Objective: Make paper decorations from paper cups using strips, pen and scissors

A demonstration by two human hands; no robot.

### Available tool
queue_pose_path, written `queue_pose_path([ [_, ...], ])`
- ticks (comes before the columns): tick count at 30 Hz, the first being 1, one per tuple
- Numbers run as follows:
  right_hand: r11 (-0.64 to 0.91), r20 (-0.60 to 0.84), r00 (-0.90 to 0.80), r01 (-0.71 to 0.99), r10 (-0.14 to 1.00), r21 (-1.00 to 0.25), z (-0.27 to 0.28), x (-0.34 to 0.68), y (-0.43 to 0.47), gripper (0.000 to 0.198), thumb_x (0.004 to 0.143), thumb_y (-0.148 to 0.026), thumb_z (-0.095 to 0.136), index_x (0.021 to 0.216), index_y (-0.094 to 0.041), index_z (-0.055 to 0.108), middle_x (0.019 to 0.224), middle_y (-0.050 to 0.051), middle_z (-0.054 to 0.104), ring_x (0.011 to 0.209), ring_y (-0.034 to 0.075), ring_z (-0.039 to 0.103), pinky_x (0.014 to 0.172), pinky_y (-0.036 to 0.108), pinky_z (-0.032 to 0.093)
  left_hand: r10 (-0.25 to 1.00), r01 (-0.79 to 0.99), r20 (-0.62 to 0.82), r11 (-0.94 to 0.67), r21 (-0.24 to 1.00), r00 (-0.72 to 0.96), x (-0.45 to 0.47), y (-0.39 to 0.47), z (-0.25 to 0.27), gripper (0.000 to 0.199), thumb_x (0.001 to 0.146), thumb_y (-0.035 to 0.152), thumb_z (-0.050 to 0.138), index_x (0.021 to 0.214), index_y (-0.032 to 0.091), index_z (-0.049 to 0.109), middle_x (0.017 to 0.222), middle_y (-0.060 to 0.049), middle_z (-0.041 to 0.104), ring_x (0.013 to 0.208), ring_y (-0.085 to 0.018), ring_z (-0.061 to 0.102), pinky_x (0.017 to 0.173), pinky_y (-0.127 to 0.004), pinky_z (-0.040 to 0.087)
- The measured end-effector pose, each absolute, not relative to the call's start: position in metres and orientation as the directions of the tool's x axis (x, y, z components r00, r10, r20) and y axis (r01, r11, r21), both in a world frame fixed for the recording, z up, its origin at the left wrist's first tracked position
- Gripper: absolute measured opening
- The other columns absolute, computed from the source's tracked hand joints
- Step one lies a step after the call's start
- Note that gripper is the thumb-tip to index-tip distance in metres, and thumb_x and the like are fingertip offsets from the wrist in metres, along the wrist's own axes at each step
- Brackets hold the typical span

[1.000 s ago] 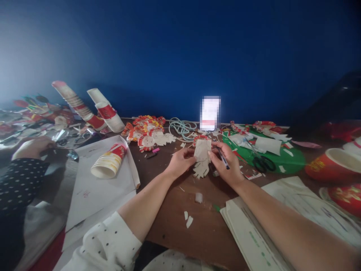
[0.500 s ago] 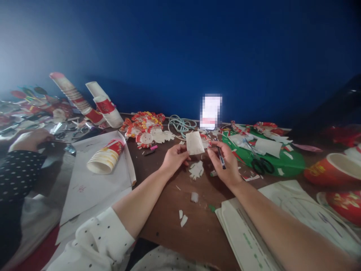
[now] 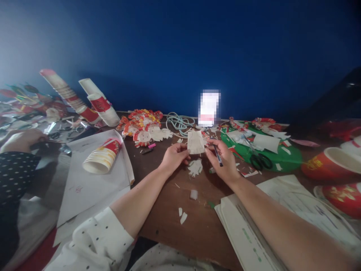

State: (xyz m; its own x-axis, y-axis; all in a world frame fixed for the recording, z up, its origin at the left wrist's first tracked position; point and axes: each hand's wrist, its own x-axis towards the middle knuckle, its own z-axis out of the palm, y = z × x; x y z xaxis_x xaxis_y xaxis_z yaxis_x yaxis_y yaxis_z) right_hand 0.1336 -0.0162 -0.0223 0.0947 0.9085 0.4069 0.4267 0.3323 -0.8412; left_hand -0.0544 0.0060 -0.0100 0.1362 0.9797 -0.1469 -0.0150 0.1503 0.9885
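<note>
A small squarish piece of white paper (image 3: 195, 142) with faint drawn lines is held up over the desk. My left hand (image 3: 175, 157) pinches its left edge. My right hand (image 3: 222, 160) meets the lower right edge with its fingertips and also has a dark pen (image 3: 217, 153) between its fingers, tip pointing down. Just below the paper lies a white cut-out figure (image 3: 195, 167) on the brown desk. Nearer me are a small whitish block (image 3: 193, 194) and paper scraps (image 3: 183, 217).
Left are nested paper cups (image 3: 102, 158) on a white sheet, and another person's hand (image 3: 24, 141). Behind lie red-and-white paper figures (image 3: 143, 128), a coiled cord (image 3: 179, 122) and a bright screen (image 3: 208, 109). Scissors (image 3: 261, 162) rest on a green sheet at right.
The paper between my hands has turned a little more upright and square to me, and drawn lines now show on it. The whole view has shifted slightly.
</note>
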Motion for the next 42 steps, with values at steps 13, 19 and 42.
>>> queue_pose_path([
  [13,0.352,0.425,0.084,0.433,0.901,-0.83,-0.0206,0.1339,-0.0181,0.03,0.086,-0.036,0.063,0.112,-0.02,0.06,0.085,0.005,0.072,0.077,0.021,0.069,0.08,0.039,0.055,0.982,-0.135,-0.15,0.165,0.977,0.115,-0.0511,0.0063,-0.0131,0.008,0.078,0.005,0.066,0.083,0.012,0.065,0.072,-0.002,0.069,0.061,-0.011,0.067,0.054,-0.02,0.053],
  [19,0.349,0.43,0.095,0.442,0.898,-0.826,-0.0204,0.1331,-0.0184,0.029,0.086,-0.035,0.063,0.11,-0.021,0.06,0.084,0.005,0.073,0.076,0.021,0.069,0.08,0.038,0.056,0.979,-0.15,-0.17,0.186,0.971,0.114,-0.0499,0.0059,-0.0109,0.009,0.078,0.005,0.066,0.084,0.011,0.066,0.074,-0.003,0.071,0.062,-0.012,0.068,0.056,-0.021,0.054],
  [42,0.338,0.417,0.084,0.453,0.905,-0.825,-0.0198,0.1334,-0.0185,0.029,0.086,-0.035,0.062,0.11,-0.02,0.059,0.085,0.005,0.072,0.076,0.02,0.068,0.08,0.037,0.055,0.975,-0.13,-0.189,0.204,0.97,0.115,-0.051,0.0074,-0.0133,0.01,0.079,0.003,0.064,0.084,0.012,0.065,0.072,-0.003,0.07,0.058,-0.011,0.067,0.055,-0.02,0.054],
])
